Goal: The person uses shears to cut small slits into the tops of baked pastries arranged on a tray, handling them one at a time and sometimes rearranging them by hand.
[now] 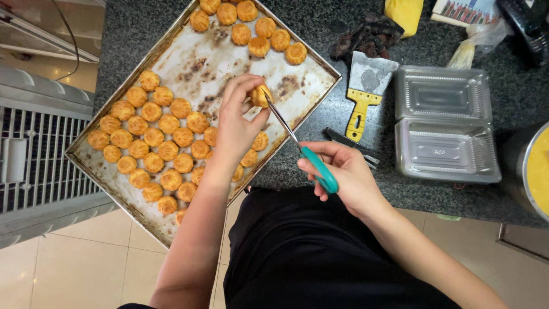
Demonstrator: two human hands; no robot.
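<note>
My left hand [235,123] holds a small golden pastry puff [261,95] up over the baking tray [194,63]. My right hand [343,171] grips teal-handled scissors [300,146], and their blade tips touch the puff. Several more golden puffs [154,143] lie in rows on the tray's near left part. A smaller cluster of puffs [251,26] sits at its far end.
An open clear plastic clamshell box [443,123] lies on the dark granite counter [320,114] to the right. A yellow-handled scraper [366,86] rests between tray and box. A pot of yellow cream [537,169] stands at the right edge. A piping bag [472,46] lies at the back.
</note>
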